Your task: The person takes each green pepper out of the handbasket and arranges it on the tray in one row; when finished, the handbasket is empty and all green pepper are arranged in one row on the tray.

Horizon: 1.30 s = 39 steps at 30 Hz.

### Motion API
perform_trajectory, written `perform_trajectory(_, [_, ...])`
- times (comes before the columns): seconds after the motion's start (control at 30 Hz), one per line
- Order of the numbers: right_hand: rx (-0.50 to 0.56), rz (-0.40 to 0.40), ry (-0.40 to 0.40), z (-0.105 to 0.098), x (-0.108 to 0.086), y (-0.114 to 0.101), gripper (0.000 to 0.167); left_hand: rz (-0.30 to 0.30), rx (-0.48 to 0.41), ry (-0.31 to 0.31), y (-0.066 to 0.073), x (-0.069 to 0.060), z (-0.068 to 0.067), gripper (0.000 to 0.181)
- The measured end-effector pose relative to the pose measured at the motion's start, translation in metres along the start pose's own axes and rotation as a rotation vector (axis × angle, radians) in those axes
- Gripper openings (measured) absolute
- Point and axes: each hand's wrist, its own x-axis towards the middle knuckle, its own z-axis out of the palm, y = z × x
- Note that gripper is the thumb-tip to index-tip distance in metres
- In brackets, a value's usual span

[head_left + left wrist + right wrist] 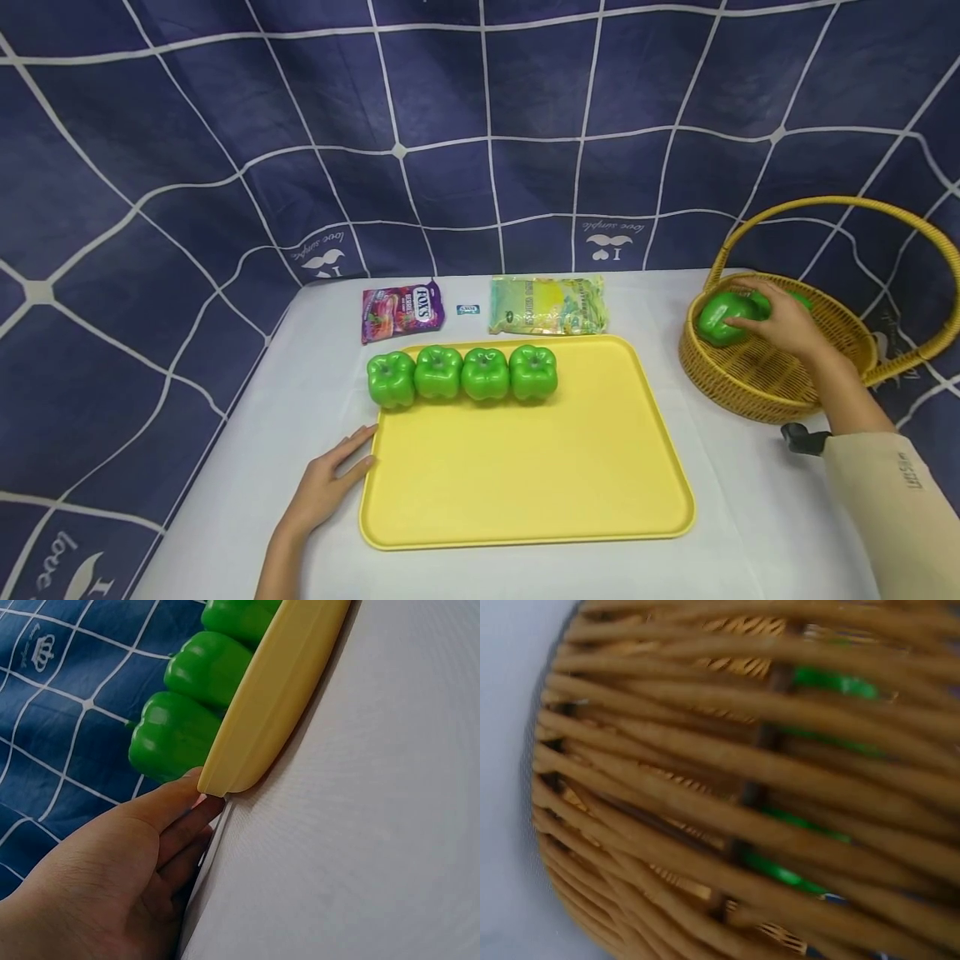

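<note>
My right hand (pixel 787 321) reaches into the wicker basket (pixel 750 408) and grips a glossy green bell pepper (pixel 720 319) by its side. More green shows behind the fingers, partly hidden. In the right wrist view, the woven wall (pixel 705 750) fills the picture, with green patches behind it and the hand out of sight. My left hand (pixel 322 487) touches the left edge of the yellow tray (pixel 525 475), fingers extended; the left wrist view puts the thumb at the rim. Several green bell peppers (pixel 485 374) form a row along the tray's far left side.
Behind the tray lie a purple candy bag (pixel 402 312), a small blue packet (pixel 468 309) and a yellow-green packet (pixel 548 305). The basket's tall handle (pixel 847 202) arches over its opening. A blue checked cloth (pixel 450 100) hangs at the back and sides.
</note>
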Motion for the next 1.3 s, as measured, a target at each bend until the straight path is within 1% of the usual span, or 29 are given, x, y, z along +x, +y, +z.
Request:
perform_trajectory(0.2, [-0.002,-0.013,-0.073,0.004,0.005,0.013,0.074,0.012,-0.006,0.000,0.001,0.000,0.001,0.047])
perform_trajectory(0.37, [-0.025,-0.030,-0.091,0.005,0.003,0.017,0.074,0.027,-0.003,-0.002,0.000,0.001,0.001,0.047])
perform_trajectory(0.5, [-0.048,-0.044,-0.111,0.005,0.001,0.019,0.077,0.024,-0.002,-0.001,0.001,0.001,0.000,0.047])
perform_trajectory(0.7, [-0.108,-0.013,-0.140,0.003,-0.004,0.020,0.082,0.019,0.003,0.001,0.003,0.001,-0.001,0.047])
perform_trajectory(0.93, [-0.119,0.006,-0.159,0.002,-0.013,0.020,0.088,0.018,0.005,0.004,0.003,0.001,-0.001,0.047])
perform_trajectory(1.03, [-0.130,0.006,-0.146,0.002,-0.018,0.022,0.090,0.015,0.002,0.005,0.003,0.001,-0.001,0.047])
perform_trajectory(1.17, [-0.125,0.013,-0.100,0.003,-0.026,0.022,0.090,0.005,0.003,0.000,0.001,0.001,0.000,0.048])
perform_trajectory(1.3, [-0.096,0.062,-0.061,0.003,-0.034,0.019,0.091,0.007,-0.006,-0.002,0.001,0.000,-0.001,0.047])
